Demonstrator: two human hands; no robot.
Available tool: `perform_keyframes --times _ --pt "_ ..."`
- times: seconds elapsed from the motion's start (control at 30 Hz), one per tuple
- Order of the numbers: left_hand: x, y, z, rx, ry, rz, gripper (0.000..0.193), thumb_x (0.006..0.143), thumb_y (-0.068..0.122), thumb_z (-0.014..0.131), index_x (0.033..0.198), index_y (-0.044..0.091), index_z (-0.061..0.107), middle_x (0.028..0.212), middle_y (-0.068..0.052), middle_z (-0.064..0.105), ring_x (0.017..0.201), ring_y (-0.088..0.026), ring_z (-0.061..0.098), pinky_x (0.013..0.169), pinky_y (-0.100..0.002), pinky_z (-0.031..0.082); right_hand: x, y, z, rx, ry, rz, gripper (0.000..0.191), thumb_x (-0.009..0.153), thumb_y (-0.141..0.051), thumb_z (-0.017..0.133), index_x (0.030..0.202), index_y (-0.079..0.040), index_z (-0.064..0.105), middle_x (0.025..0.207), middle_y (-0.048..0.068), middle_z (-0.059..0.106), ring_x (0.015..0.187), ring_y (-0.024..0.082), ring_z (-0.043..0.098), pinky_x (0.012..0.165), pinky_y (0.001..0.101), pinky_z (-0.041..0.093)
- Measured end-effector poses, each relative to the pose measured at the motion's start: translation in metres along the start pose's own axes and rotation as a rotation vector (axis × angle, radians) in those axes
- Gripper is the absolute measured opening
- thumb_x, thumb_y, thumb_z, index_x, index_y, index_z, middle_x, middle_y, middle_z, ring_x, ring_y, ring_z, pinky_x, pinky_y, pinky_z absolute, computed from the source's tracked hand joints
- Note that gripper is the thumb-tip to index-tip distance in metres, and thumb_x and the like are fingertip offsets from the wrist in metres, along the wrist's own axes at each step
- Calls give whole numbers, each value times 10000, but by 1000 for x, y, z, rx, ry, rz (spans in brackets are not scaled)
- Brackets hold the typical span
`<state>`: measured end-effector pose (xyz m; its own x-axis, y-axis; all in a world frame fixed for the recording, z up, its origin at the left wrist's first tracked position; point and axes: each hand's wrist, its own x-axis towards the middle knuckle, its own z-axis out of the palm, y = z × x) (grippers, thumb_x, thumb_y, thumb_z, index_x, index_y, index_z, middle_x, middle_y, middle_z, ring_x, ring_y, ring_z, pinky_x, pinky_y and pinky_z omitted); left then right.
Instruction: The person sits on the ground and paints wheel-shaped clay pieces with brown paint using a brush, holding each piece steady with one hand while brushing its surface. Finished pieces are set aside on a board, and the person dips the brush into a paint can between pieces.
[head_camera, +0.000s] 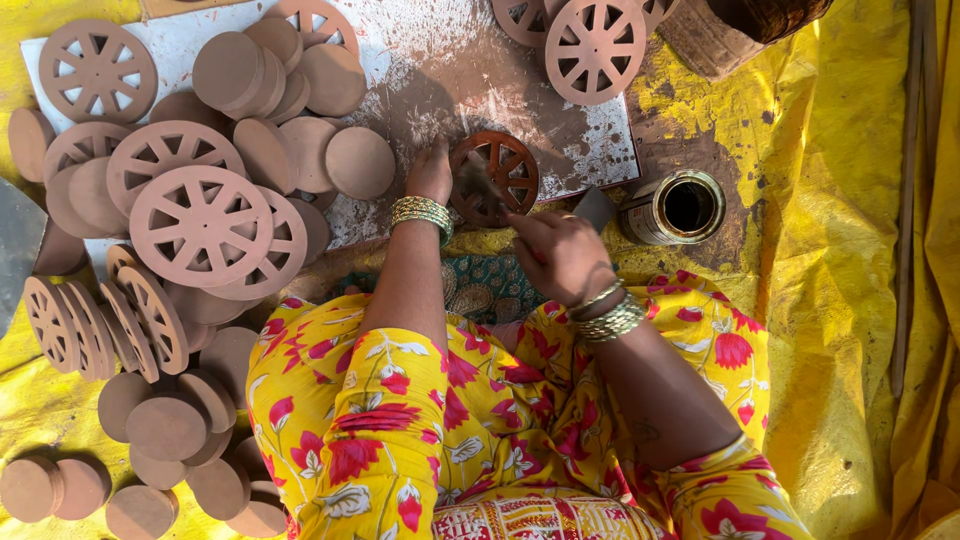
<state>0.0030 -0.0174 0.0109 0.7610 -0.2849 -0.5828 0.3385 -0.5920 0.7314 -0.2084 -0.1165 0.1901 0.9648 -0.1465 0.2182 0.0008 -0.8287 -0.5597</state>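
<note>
Looks like a small pottery or craft workshop set up right on the ground. A yellow tarp (850, 250) covers the floor, with a paint-smeared white board (420, 70) at 12 o'clock as the work surface. Heaps of unpainted clay discs (165, 425) and spoked clay wheels (200, 225) fill the 9 o'clock side, one wheel (495, 175) is coated dark brown, and an open paint tin (680, 207) sits at 2 o'clock.
</note>
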Motion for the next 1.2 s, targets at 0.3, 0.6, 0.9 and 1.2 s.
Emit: perform_keyframes --times 0.3,0.6,0.9,1.2 --pt "-3 3 1 -6 -18 -25 714 968 639 383 1178 23 676 1269 -240 671 1210 -413 612 1058 -476 433 -28 8 -3 145 155 343 287 960 -150 698 1216 -26 737 836 151 739 687 240 724 615 366 576" --pt "-1 2 7 1 28 10 716 959 656 397 1199 44 680 1252 -237 675 1202 -412 613 1048 -476 440 -24 -11 26 122 27 204 404 916 -213 752 1257 -14 666 932 192 750 781 312 754 696 407 604" --pt "-5 6 4 -38 -2 -24 713 961 645 394 1237 45 660 1295 -234 656 1237 -404 599 1060 -478 430 -11 -21 24 15 45 105 311 913 -126 713 1205 -19 698 911 172 745 750 324 728 661 425 581" --pt "-3 3 3 -39 -20 -16 739 976 626 380 1323 20 624 1397 -258 593 1312 -428 544 1101 -476 404 -12 -20 1 -49 51 107 255 877 -93 703 1124 -30 725 894 152 745 732 312 715 688 428 577"
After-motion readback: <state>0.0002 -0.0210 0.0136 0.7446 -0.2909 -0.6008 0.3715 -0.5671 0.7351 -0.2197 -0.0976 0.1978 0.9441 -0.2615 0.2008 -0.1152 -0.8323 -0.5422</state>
